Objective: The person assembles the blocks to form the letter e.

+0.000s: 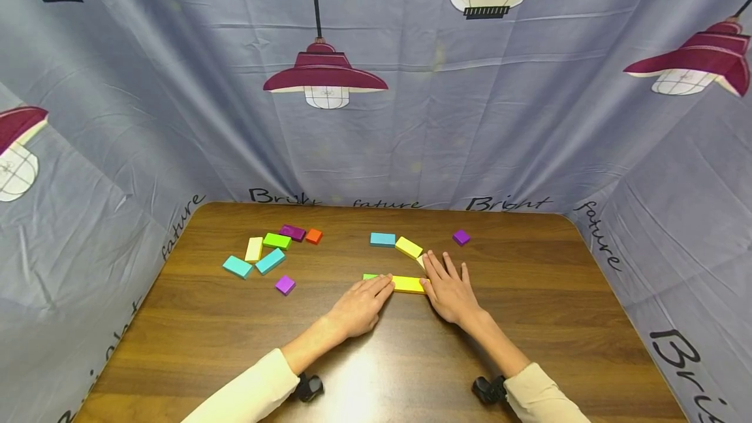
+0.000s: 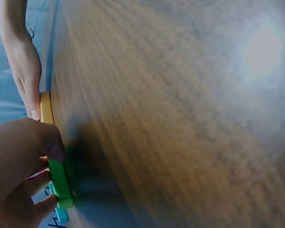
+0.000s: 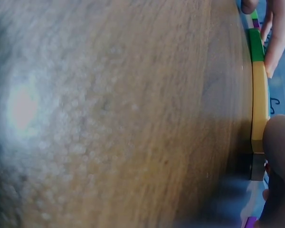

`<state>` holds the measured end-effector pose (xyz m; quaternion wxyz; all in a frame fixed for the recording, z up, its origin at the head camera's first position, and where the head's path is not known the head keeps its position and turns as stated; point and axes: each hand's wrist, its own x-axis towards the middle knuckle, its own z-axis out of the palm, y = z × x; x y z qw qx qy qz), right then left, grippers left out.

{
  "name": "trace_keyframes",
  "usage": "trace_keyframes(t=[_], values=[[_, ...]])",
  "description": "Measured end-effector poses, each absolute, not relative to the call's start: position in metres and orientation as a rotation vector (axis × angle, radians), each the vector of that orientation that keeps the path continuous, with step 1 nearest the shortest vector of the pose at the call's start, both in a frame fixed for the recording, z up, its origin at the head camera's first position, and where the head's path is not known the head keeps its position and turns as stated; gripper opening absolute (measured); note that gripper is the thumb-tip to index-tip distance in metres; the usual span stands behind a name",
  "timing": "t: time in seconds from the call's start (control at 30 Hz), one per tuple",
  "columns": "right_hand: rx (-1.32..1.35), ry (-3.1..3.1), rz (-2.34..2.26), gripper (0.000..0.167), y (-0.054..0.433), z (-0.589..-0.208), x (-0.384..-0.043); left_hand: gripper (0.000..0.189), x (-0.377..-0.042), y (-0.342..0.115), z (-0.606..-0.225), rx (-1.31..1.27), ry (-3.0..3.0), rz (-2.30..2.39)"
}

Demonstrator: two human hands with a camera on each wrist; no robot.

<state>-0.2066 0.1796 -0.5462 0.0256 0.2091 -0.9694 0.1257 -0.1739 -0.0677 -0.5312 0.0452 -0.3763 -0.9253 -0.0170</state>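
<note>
A green block (image 1: 369, 277) and a yellow block (image 1: 408, 284) lie end to end in a row on the table. My left hand (image 1: 363, 305) covers most of the green block (image 2: 60, 183), its thumb on the near side and fingers on the far side, pinching it. Straight-fingered, my right hand (image 1: 451, 291) rests at the row's right end, thumb against the yellow block (image 3: 259, 107). A dark-looking block (image 3: 257, 166) adjoins that end in the right wrist view; the hand hides it in the head view. A cream block (image 1: 421, 261) pokes out beside the right fingers.
Behind the row lie a blue block (image 1: 383, 239), another yellow block (image 1: 408, 247) and a purple block (image 1: 461, 237). At left are scattered several blocks, including an orange one (image 1: 314, 236) and a purple one (image 1: 285, 284). Grey curtain (image 1: 411, 149) surrounds the wooden table (image 1: 205, 344).
</note>
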Motion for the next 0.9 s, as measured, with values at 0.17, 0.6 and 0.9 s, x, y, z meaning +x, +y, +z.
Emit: trace_keyframes(t=[0.17, 0.6, 0.9], values=[[0.67, -2.989, 0.386, 0.057, 0.18, -0.546, -0.207, 0.054, -0.177, -0.066, -0.53, -1.15, -2.833, -0.042], [0.675, -2.997, 0.367, 0.058, 0.184, -0.549, -0.208, 0.053, -0.185, -0.068, -0.528, -1.163, -2.788, -0.13], [0.693, -2.987, 0.379, 0.057, 0.181, -0.549, -0.208, 0.044, -0.191, -0.127, -0.525, -0.763, -2.738, -0.635]])
